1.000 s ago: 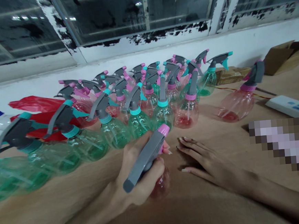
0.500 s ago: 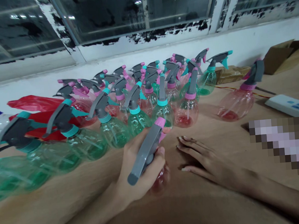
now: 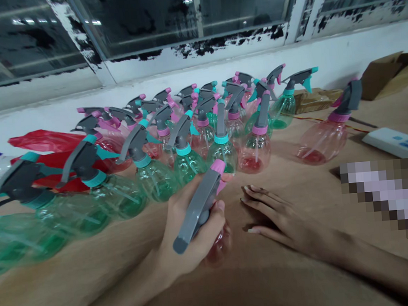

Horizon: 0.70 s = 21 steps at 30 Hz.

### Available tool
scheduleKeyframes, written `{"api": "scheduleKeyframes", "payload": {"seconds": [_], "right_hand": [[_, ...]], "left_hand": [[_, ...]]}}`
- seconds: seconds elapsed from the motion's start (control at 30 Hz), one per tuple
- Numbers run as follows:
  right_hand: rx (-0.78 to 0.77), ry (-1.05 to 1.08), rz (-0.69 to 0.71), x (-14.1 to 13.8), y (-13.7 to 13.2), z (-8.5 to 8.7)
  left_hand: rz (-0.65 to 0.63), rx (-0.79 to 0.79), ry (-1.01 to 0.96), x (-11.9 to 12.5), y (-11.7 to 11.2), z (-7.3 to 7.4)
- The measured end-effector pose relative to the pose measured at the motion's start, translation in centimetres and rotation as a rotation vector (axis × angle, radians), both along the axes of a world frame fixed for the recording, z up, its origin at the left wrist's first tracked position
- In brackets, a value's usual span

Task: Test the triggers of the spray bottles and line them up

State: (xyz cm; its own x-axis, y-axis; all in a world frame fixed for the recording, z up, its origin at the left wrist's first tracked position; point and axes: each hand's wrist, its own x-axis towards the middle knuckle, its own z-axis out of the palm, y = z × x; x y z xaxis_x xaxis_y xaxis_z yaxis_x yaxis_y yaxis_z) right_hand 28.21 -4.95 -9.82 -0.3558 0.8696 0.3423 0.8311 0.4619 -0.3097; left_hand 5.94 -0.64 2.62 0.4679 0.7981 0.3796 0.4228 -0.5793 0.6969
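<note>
My left hand is wrapped round the neck of a pink spray bottle with a grey head and pink nozzle. The bottle is near the front of the table, its nozzle pointing away from me and its neck hidden by my fingers. My right hand lies palm down on the tabletop to the right, fingers stretched out and holding nothing. Just beyond the hands stand a green spray bottle with a turquoise collar and a pink spray bottle with a little red liquid inside.
Several green and pink spray bottles crowd the table towards the wall and left. Red plastic lies among them. One pink spray bottle stands apart at right, near a white device with blue buttons. An open cardboard box is at the back right.
</note>
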Motion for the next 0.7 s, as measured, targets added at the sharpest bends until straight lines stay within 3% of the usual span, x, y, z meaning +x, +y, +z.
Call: {"api": "scheduleKeyframes", "payload": {"seconds": [0.7], "right_hand": [[-0.016, -0.02, 0.012, 0.07, -0.02, 0.14]], "left_hand": [[-0.028, 0.009, -0.007, -0.1, -0.06, 0.02]]}}
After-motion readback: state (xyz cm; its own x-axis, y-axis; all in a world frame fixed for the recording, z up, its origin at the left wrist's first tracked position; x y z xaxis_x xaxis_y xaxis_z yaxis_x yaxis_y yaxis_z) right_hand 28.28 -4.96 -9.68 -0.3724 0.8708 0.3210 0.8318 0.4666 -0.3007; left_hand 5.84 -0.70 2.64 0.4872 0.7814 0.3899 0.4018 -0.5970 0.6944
